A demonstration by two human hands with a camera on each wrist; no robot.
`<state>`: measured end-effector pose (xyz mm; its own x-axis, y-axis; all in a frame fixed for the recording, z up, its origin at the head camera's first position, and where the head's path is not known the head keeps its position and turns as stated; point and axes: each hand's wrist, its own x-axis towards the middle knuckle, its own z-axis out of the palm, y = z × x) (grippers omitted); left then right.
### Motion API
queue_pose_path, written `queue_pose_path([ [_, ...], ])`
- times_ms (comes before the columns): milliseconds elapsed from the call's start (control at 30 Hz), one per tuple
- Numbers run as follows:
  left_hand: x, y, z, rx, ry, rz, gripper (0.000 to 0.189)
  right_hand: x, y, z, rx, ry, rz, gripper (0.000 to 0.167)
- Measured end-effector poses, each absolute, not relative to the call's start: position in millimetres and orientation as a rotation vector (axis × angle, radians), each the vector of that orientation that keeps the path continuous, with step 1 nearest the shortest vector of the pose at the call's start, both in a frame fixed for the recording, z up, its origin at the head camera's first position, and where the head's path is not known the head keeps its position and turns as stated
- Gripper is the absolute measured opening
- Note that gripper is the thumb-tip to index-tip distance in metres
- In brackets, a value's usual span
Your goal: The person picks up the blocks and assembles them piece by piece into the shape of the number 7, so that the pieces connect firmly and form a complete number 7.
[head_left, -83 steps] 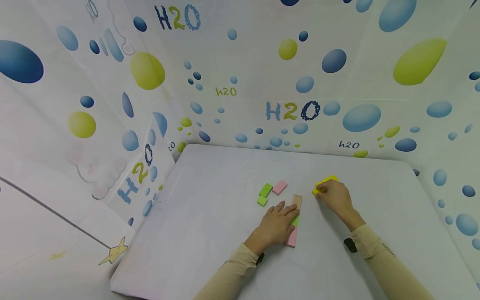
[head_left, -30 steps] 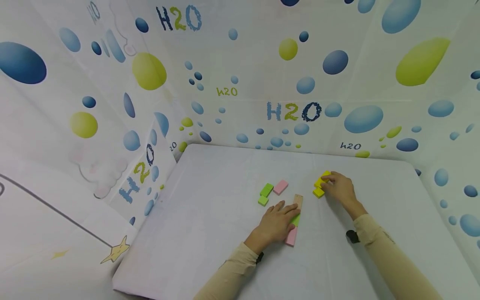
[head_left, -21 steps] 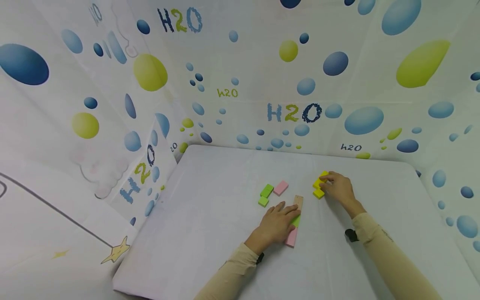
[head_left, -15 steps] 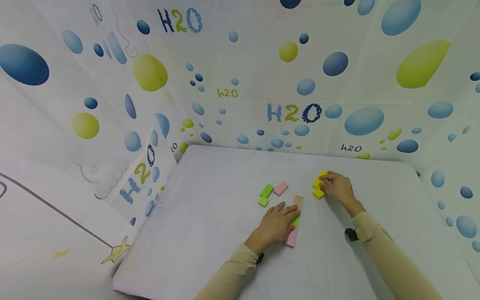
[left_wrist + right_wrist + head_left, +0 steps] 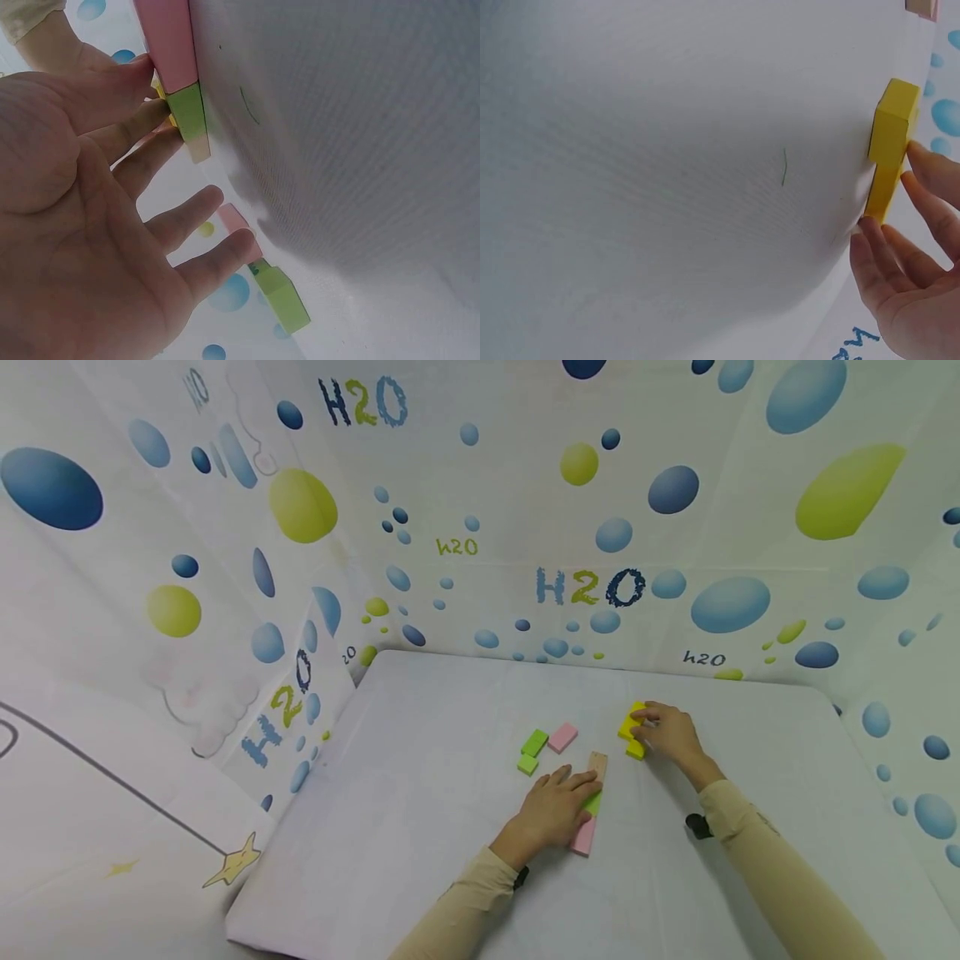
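My left hand (image 5: 551,810) rests with spread fingers along a row of flat blocks: a plain wooden block (image 5: 597,762), a green block (image 5: 592,805) and a pink block (image 5: 582,840). In the left wrist view, its thumb lies by the pink block and two fingertips meet the green one. Farther right, my right hand (image 5: 669,733) holds a yellow block (image 5: 629,726) by its side and far end, the fingers bent. A shorter yellow piece (image 5: 636,750) sits against its near end, offset to the right. The fingers hide part of the yellow blocks.
Left of the row lie a loose pink block (image 5: 562,737), a green block (image 5: 535,742) and a small green block (image 5: 527,764). A white cloth covers the table (image 5: 420,793). Behind it hangs a wall sheet (image 5: 510,460) printed with coloured dots and letters.
My right hand has slid the longer yellow block leftward, so it no longer lines up with the shorter yellow piece. The left hand has stayed on the row.
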<state>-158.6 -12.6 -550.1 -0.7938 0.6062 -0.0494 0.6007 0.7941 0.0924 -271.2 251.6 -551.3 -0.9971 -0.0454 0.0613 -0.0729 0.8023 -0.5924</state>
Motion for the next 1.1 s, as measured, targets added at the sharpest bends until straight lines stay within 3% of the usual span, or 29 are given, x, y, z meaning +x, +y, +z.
queue_pose_path([
  [1100, -161.5, -11.4, -555.7, 0.979, 2.901, 0.104, 0.051, -269.4, 225.5, -547.5, 0.262, -3.004, 0.931, 0.032],
])
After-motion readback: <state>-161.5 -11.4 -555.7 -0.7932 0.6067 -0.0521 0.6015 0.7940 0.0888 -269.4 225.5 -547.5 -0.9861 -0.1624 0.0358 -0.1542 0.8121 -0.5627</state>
